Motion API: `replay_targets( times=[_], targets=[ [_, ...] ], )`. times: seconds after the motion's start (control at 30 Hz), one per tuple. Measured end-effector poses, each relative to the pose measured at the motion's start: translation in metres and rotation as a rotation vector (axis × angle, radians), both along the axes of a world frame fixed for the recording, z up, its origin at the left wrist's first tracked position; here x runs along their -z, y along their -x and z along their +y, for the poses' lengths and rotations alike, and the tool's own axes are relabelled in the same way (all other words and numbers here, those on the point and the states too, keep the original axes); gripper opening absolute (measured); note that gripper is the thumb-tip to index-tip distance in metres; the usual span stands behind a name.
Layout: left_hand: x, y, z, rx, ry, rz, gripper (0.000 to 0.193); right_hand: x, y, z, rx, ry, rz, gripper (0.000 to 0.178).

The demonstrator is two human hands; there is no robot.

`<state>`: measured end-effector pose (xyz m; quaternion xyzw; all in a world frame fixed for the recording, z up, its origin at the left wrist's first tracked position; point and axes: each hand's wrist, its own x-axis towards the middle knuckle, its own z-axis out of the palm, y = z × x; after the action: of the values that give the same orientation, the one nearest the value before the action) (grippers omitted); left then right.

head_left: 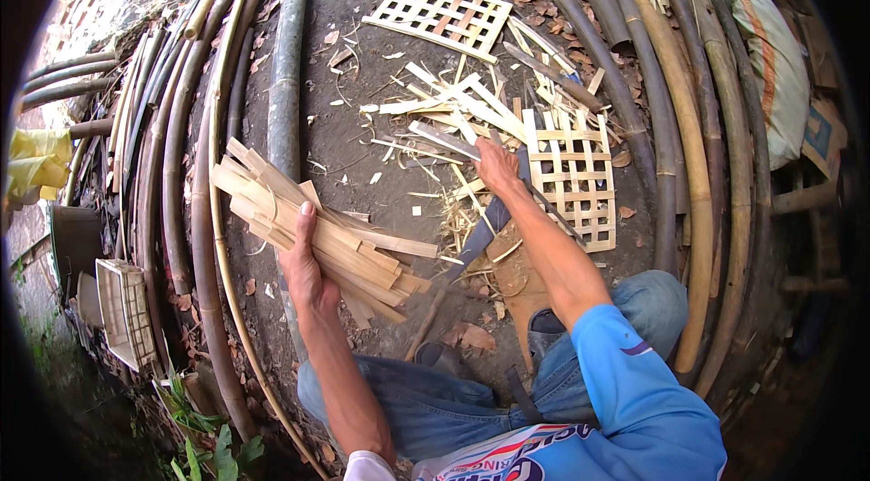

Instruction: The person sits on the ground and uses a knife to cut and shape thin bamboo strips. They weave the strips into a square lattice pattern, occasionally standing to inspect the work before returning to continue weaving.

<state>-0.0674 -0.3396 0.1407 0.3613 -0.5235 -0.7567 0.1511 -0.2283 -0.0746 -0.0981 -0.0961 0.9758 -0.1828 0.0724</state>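
A thick bundle of split bamboo strips (335,241) is gripped in my left hand (310,268), its thumb across the top. My right hand (498,166) reaches forward to the ground, fingers closed around the near end of a flat, pale grey-white strip (444,139); whether that is bamboo or a blade I cannot tell. Beyond it lies a loose heap of bamboo strips and shavings (453,101). A long dark blade (480,232) rests on the ground below my right hand. Just right of that hand is a woven bamboo lattice panel (571,177).
Another lattice panel (439,14) lies at the far side. Long bamboo poles (288,73) run along the left, and more poles (716,119) along the right. A white sack (770,73) stands at far right, a plastic crate (127,313) at left. My bent legs (435,390) are close in front.
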Motion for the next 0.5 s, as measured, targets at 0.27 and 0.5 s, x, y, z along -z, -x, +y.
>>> replay_targets(
  times=[0.27,0.5],
  targets=[
    [0.001,0.002,0.005,0.028,-0.021,0.005,0.062,-0.033,0.043,0.074,0.408,0.705,-0.514,0.035],
    [-0.009,0.005,0.015,0.045,-0.147,0.069,0.053,-0.045,0.018,0.080,0.422,0.246,-0.514,0.058]
  ],
)
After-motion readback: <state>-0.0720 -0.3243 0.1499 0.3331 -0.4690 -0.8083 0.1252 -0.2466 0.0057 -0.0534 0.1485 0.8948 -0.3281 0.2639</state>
